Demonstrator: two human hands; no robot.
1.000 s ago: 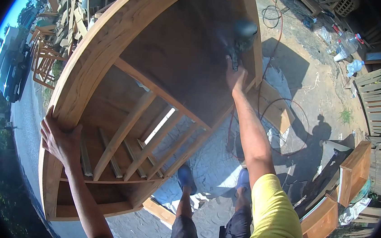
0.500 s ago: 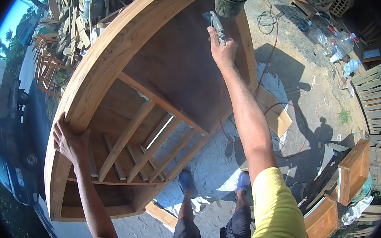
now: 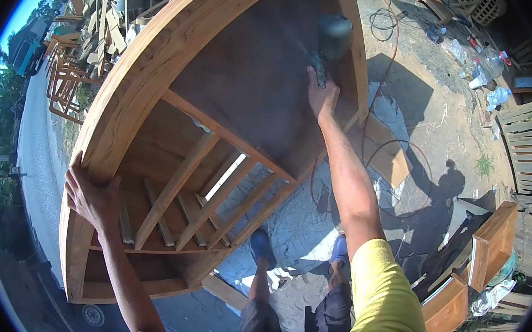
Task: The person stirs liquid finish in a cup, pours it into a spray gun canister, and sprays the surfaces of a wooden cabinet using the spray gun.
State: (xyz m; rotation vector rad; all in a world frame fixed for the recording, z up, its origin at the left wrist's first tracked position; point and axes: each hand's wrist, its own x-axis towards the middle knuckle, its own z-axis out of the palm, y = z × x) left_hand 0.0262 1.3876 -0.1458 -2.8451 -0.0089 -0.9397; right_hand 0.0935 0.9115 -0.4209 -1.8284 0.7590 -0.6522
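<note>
A wooden cabinet [image 3: 122, 106] stands tilted in front of me, with slatted drawer openings in its lower half and a broad dark panel [image 3: 239, 69] above. My left hand [image 3: 93, 200] grips the cabinet's left edge, thumb inside and fingers around the outer side. My right hand [image 3: 324, 98] is closed round the handle of a spray gun [image 3: 316, 66] with a dark cup [image 3: 335, 38] on top. The gun is held over the dark panel, and a faint mist hangs to its left. My right fingertips are partly hidden by the gun.
A red hose [image 3: 384, 81] runs across the ground at right. Two wooden drawers [image 3: 493, 246] stand at lower right. A pale sheet [image 3: 302, 216] lies under my feet. Scrap wood [image 3: 96, 12] is piled at upper left, and plastic bottles [image 3: 493, 62] lie at upper right.
My right hand has brought the spray gun down and slightly right, nearer to me. My left hand stays on the cabinet edge. A dark vehicle at left has moved down the road.
</note>
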